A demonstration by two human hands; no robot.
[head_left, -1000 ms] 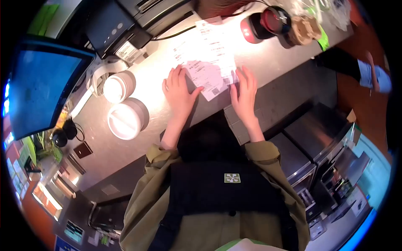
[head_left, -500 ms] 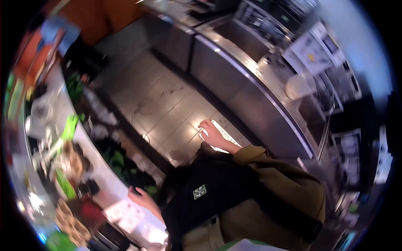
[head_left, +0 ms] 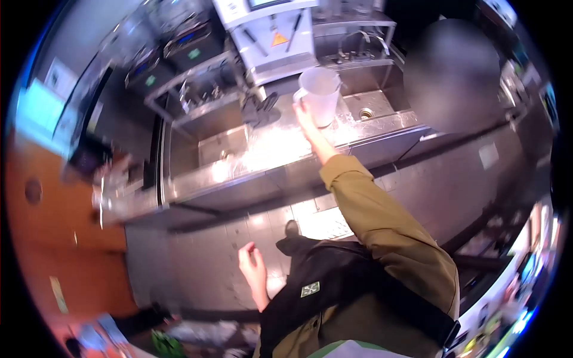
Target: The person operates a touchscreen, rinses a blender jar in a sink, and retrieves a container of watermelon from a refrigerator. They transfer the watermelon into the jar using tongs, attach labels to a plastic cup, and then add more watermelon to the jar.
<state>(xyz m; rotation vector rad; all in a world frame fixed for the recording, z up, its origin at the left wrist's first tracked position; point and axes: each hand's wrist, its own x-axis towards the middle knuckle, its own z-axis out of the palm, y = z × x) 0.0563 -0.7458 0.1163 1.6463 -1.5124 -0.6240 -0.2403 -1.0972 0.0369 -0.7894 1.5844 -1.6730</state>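
A translucent white plastic pitcher point(head_left: 324, 98) stands on the steel counter point(head_left: 277, 143) between two sinks. My right hand point(head_left: 306, 119) is at the pitcher's handle side, its fingers closed around the handle, partly hidden by the angle. My left hand point(head_left: 254, 271) hangs low over the floor in front of my black apron point(head_left: 334, 268), holding nothing, with fingers loosely bent and apart. Left of the pitcher lies a pair of dark grey gloves point(head_left: 258, 111).
A white machine with a yellow warning triangle point(head_left: 279, 39) stands behind the pitcher. Left sink point(head_left: 206, 146) and right sink point(head_left: 376, 98) flank it. A blurred round patch point(head_left: 452, 76) hides the counter's right part. An orange cabinet point(head_left: 65, 203) is at left.
My view has turned from the aisle and cluttered white counter to the sinks. My right hand has reached out from over the floor to the pitcher. My left hand remains low and empty.
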